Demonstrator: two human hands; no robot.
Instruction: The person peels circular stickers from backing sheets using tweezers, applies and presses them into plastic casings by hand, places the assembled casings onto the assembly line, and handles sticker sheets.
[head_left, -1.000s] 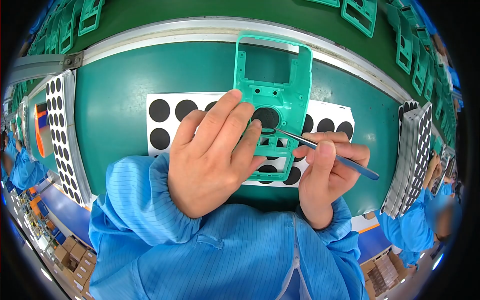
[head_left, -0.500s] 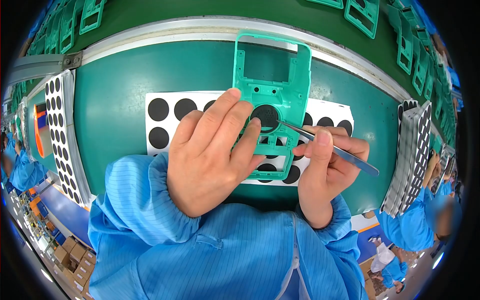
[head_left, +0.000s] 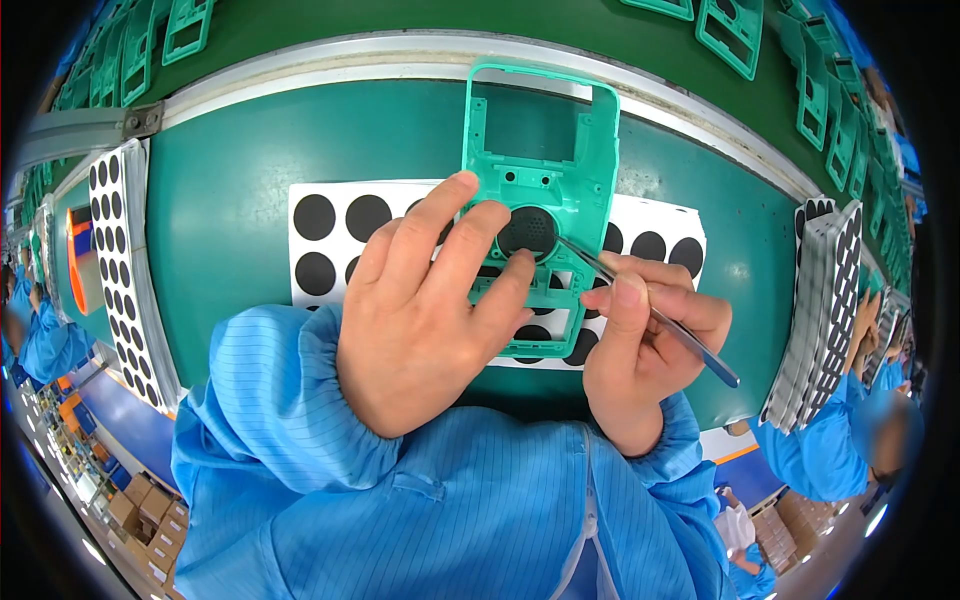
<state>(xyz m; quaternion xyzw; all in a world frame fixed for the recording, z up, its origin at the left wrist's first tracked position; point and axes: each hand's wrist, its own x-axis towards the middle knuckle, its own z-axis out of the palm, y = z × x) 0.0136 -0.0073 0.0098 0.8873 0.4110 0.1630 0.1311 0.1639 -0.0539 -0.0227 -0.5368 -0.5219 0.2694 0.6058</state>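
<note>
A green plastic housing point(head_left: 590, 150) lies over white sheets of black round stickers point(head_left: 315, 217). In its round recess sits a black mesh-like disc point(head_left: 530, 232). My left hand point(head_left: 425, 300) steadies the housing, fingers spread along its left side, one fingertip pressing the disc's lower edge. The left thumb lies over the lower part of the housing. Metal tweezers point(head_left: 690, 345) are pinched in my right hand point(head_left: 650, 345), their tips at the disc's right rim. Whether the tips grip the disc I cannot tell.
Stacks of dotted sticker sheets stand left point(head_left: 125, 270) and right point(head_left: 825, 310) on the green table point(head_left: 230, 150). Behind a metal rail point(head_left: 400, 55), more green housings point(head_left: 728, 35) lie on a dark green surface. A blue-sleeved person point(head_left: 810, 445) is at the right.
The tweezers have tilted more steeply, and my right hand has shifted slightly left. My left fingertip has slid a little right and down along the disc's edge. The housing has moved slightly left.
</note>
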